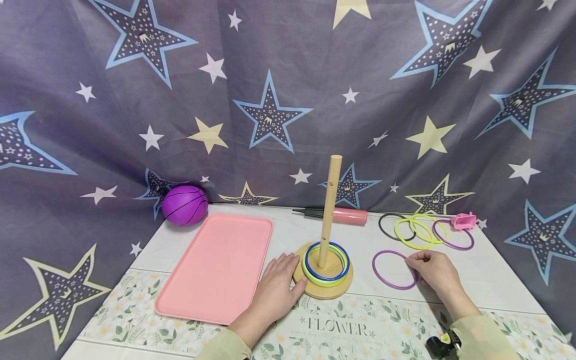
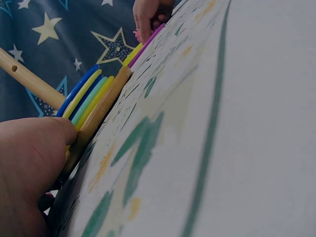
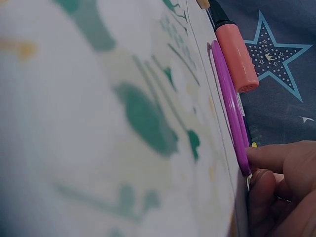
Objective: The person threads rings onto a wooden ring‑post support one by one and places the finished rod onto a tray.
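star-patterned backdrop (image 1: 292, 50) beyond fingers; right hand (image 1: 435, 274) pinches purple ring (image 3: 229, 101), best lightly; left hand (image 1: 280, 286), fingers extended, should steady wooden base (image 1: 324, 293).

I have both hands in head view, well apart. Left hand (image 1: 280, 284) lies back upward, fingers (image 1: 282, 263) extended forward, thumb (image 1: 299, 288) angled out toward right. Right hand (image 1: 435, 272) held in pinch: thumb and forefinger brought together, other fingers curled under. Left wrist (image 1: 246, 327) leans rightward, right wrist (image 1: 461, 304) leftward, both bare beyond pale sleeves (image 1: 485, 339).
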